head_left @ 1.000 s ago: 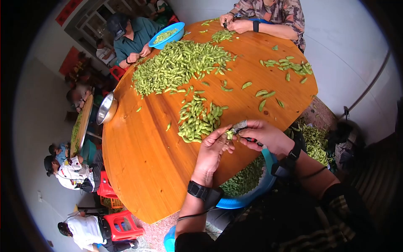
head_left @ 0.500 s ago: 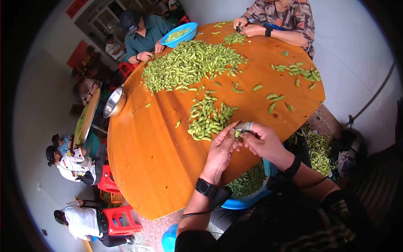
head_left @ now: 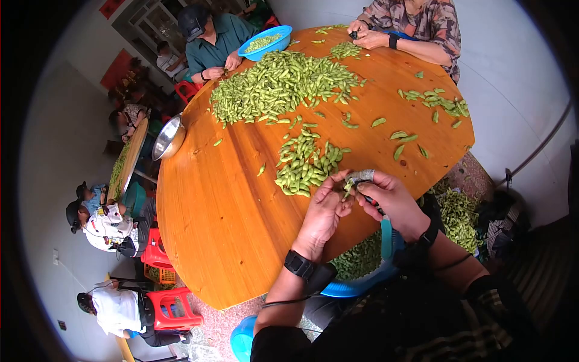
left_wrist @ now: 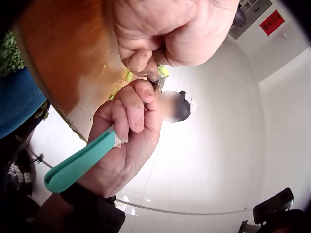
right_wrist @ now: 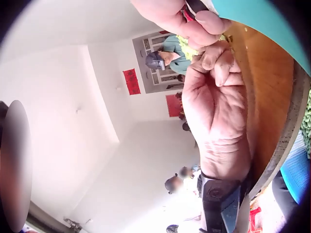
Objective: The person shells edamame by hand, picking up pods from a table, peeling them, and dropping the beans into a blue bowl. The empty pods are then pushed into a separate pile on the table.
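Above the near edge of the table, both hands meet at a green soybean pod (head_left: 348, 186). My left hand (head_left: 322, 214) pinches the pod between thumb and fingertips; its pale green end (left_wrist: 163, 72) pokes out in the left wrist view. In my right hand (head_left: 395, 202) is a tool with a teal handle (left_wrist: 80, 162), the fingers curled round it. Grey wrapping (head_left: 362, 175) covers the right index finger. Fingers hide the tool's working end, so I cannot tell its kind. Just beyond the left fingers lies a small heap of pods (head_left: 304, 166).
On the round wooden table (head_left: 211, 241) are a large pod heap (head_left: 283, 87), a blue basin (head_left: 265, 42) and a metal bowl (head_left: 170, 139). Two people sit across. Below the near edge stands a blue tub (head_left: 356, 286) of green beans; more pods (head_left: 455, 217) lie right.
The head view has turned slightly, so the table and hands sit farther right. Both hands stay together at the pod; the right fingers have shifted, showing more of the tool than half a second ago.
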Available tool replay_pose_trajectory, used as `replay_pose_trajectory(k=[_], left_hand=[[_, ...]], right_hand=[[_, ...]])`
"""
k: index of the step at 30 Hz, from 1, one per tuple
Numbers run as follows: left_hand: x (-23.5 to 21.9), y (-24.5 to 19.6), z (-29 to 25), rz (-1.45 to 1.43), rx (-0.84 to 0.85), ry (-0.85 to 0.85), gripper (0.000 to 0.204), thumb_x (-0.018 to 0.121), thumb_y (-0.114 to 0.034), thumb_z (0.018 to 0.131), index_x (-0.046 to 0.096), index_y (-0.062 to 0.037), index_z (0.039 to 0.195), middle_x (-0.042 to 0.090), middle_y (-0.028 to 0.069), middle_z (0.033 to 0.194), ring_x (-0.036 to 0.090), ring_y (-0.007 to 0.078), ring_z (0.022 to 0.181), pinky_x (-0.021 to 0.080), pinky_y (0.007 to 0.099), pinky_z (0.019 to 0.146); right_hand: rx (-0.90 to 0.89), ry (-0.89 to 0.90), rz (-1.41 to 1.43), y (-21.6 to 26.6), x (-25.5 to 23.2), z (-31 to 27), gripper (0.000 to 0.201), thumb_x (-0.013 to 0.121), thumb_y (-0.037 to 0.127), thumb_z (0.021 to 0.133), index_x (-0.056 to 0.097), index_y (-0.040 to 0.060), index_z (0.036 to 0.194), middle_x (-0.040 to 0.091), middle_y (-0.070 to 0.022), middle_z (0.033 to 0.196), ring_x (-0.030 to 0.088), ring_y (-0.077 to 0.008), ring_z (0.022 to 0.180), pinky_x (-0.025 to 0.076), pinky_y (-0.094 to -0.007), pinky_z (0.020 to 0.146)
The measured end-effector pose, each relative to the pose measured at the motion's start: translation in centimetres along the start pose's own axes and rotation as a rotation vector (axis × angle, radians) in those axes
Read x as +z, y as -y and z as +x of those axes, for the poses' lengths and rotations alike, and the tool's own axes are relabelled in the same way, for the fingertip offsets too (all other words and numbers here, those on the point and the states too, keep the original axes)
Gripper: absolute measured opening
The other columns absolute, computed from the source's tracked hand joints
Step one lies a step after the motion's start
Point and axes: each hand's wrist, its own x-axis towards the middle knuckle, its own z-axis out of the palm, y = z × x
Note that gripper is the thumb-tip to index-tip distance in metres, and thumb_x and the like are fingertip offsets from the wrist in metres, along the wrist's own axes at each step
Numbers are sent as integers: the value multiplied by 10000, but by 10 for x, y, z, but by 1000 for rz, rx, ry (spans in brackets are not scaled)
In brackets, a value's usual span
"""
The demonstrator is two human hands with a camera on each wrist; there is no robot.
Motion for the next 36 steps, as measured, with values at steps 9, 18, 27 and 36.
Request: replay_pose_trajectory(k=[9,18,27,36], left_hand=[[7,9,4,456,224,-100,193,516,-96,977,500,-20,1153,563,10,920,521,57,687,435,199,586],[6,-1,1,130,204,-135,193,477,-53,975,521,-11,1158,570,23,886,443,72,584,358,186,522],[14,6,0,541,305,-79,190,406,-53,1004,551,-31,1125,437,11,1010,500,62,688,434,199,600],[15,6,0,484,330,-93,161,406,-45,1001,538,-35,1093,439,-5,863,471,62,661,403,193,579]], right_hand=[[-427,-164,-581,-17,0,5,187,536,77,920,639,49,1074,591,4,683,497,-43,501,383,-209,420],[-101,-102,-45,5,-6,-2,181,534,96,937,582,43,1102,571,-1,706,483,-42,487,364,-187,423],[-37,-26,-226,-8,-1,5,101,615,119,913,562,41,950,546,16,662,432,-27,473,326,-191,430],[-406,-128,-609,-25,-9,13,98,608,28,873,514,26,847,546,17,659,508,-54,569,390,-238,482]])
